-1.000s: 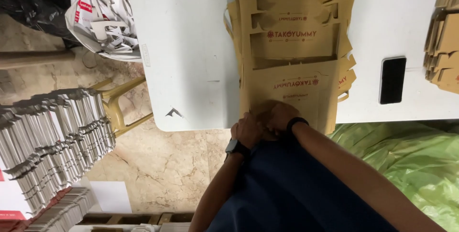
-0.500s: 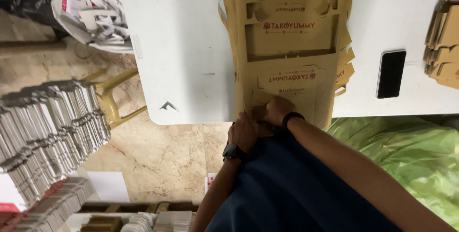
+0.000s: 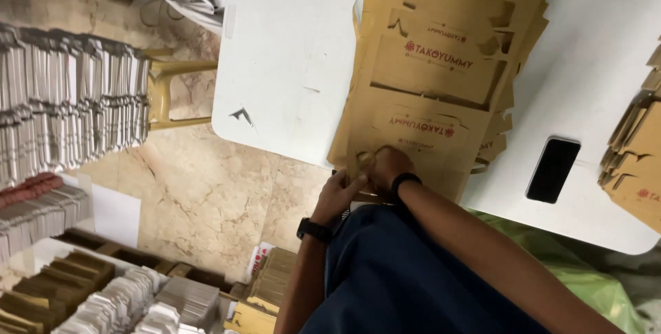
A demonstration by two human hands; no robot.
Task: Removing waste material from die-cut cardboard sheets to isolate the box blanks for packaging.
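A stack of flat brown cardboard box blanks (image 3: 441, 79) with cut-outs and red print lies on the white table (image 3: 289, 65). Both hands meet at the stack's near edge. My left hand (image 3: 339, 195), a dark watch on its wrist, pinches the lower corner of the top blank. My right hand (image 3: 387, 167), with a black wristband, is closed on the same edge beside it. The fingertips are partly hidden by the cardboard.
A black phone (image 3: 553, 169) lies on the table to the right, more folded brown blanks (image 3: 637, 155) beyond it. Rows of grey stacked cartons (image 3: 69, 107) stand on the left, a yellow chair (image 3: 169, 93) beside them, and more stacks (image 3: 124, 299) lie on the floor.
The view has swung left and tilted. Both hands stay at the near edge of the top blank, the left one sliding slightly lower.
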